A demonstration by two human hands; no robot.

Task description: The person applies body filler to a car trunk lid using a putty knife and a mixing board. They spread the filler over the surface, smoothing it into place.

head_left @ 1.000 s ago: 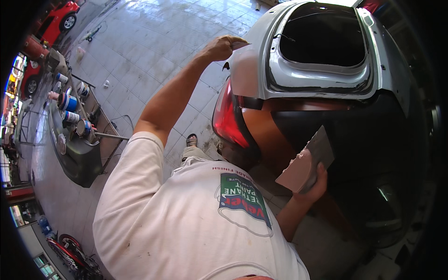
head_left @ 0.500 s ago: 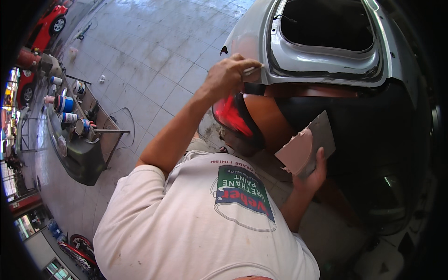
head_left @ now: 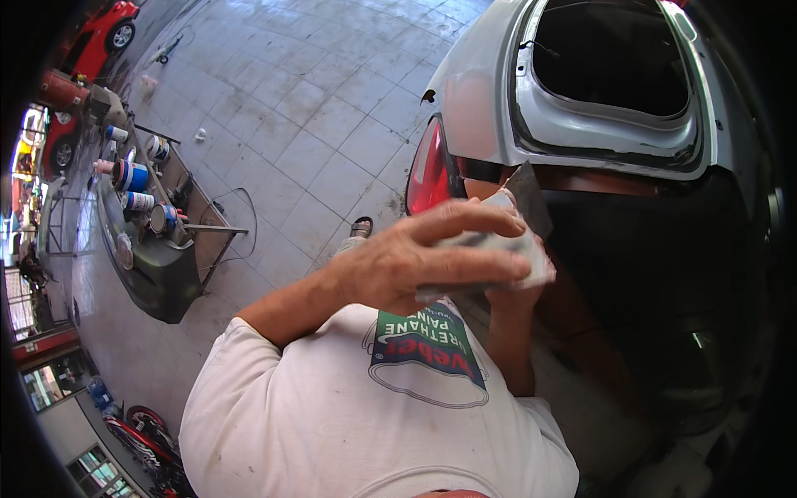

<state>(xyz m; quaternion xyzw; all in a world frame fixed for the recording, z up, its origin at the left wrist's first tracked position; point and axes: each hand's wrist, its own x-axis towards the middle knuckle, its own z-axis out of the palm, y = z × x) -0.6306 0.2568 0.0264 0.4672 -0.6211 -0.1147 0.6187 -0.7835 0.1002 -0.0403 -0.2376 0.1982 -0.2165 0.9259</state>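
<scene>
Pinching a likely flexible filler spreader [head_left: 479, 243] with left hand [head_left: 407, 257]; best held by back edge. Clasping stiff-looking palette [head_left: 532, 203] with right hand [head_left: 512, 297].

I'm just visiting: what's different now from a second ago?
The left hand has left the car's silver panel and come down the picture to the grey plate, partly covering it. Nothing has visibly been picked up or let go: that hand still grips a pale flat tool, now blurred, and the right hand still holds the plate. The panel and red tail light are as before.
</scene>
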